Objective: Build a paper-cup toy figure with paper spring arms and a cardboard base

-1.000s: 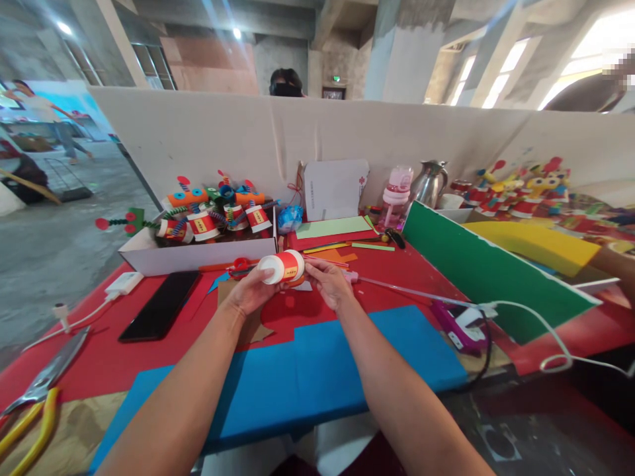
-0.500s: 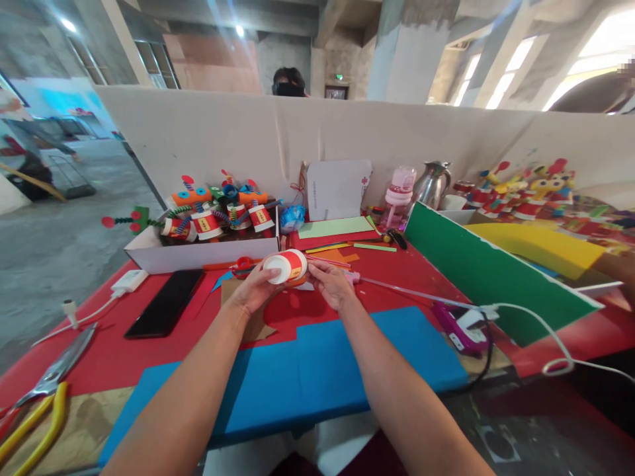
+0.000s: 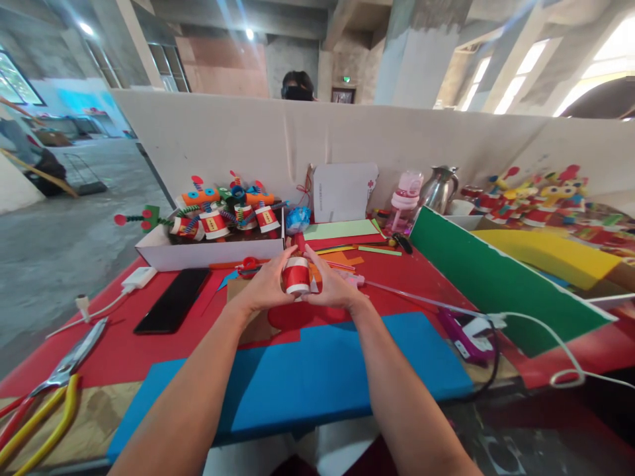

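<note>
A red and white paper cup is between my two hands over the middle of the red tabletop. My left hand is curved round the cup's left side, and my right hand holds its right side. Beyond the cup, near my fingertips, is a small red piece; whether it is joined to the cup I cannot tell. Red-handled scissors lie just left of my left hand, and a pink tool is beside my right hand.
Finished cup figures fill a white box at the back left. A black phone and large shears lie left. Blue sheets cover the front edge. At right stand a green-sided box and a purple device.
The cup has been turned from lying sideways to facing away from me. My right hand has closed round its right side, and a red piece now shows beyond it. The view has shifted slightly.
</note>
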The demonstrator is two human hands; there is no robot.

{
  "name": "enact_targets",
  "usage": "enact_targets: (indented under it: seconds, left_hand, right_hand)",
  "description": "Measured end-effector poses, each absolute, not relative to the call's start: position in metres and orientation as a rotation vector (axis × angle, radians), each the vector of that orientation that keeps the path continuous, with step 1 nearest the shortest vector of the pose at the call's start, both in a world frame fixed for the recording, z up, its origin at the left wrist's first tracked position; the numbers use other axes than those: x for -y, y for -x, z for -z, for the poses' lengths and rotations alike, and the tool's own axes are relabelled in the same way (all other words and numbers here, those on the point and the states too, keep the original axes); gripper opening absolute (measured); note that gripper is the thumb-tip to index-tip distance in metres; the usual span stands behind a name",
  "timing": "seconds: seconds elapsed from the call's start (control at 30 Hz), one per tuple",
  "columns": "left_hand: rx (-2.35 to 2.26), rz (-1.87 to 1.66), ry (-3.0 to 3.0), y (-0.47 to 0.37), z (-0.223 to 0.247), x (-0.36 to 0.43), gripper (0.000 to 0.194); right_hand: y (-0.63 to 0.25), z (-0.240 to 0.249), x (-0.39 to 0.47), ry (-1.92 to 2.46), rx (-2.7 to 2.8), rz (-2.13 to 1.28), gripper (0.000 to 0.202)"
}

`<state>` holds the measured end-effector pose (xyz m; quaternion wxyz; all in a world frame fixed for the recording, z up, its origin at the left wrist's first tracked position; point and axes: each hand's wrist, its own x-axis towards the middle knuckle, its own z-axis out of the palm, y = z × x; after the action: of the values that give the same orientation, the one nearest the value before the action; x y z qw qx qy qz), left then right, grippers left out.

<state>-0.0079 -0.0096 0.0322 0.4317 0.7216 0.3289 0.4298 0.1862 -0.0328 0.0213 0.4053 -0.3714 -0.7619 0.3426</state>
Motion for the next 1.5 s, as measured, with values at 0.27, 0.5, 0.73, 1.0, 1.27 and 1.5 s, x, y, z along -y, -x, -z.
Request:
enact_targets:
  seconds: [0.27, 0.5, 0.73, 1.0, 1.27, 1.5]
  left_hand:
    - [-0.764, -0.976, -1.972, 0.012, -0.033, 0.009, 0.093]
    - [-0.798, -0.963, -2.078, 0.015, -0.037, 0.009, 0.097]
    - [-0.716, -1.129, -1.558, 0.004, -0.027, 0.008, 0.105]
    - [-0.52, -1.277, -1.111, -0.025, -0.015, 0.012, 0.075]
    - [-0.594, -1.317, -1.127, -0.021, -0.019, 0.014, 0.076]
    - [-0.66, -1.186, -1.495, -0.006, -0.027, 0.018, 0.09]
  right_hand:
    - [-0.178, -0.021, 0.036, 0.981, 1.997, -0.719, 0.107]
    - [-0.174, -0.023, 0.038, 0.907, 1.802, -0.877, 0.104]
    - [-0.167, -0.018, 0.035, 0.721, 1.184, -1.178, 0.108]
    - [-0.153, -0.015, 0.038, 0.631, 0.925, -1.221, 0.106]
    - [-0.147, -0.011, 0.038, 0.721, 1.044, -1.258, 0.112]
    - [-0.174, -0.024, 0.039, 0.703, 1.384, -1.253, 0.114]
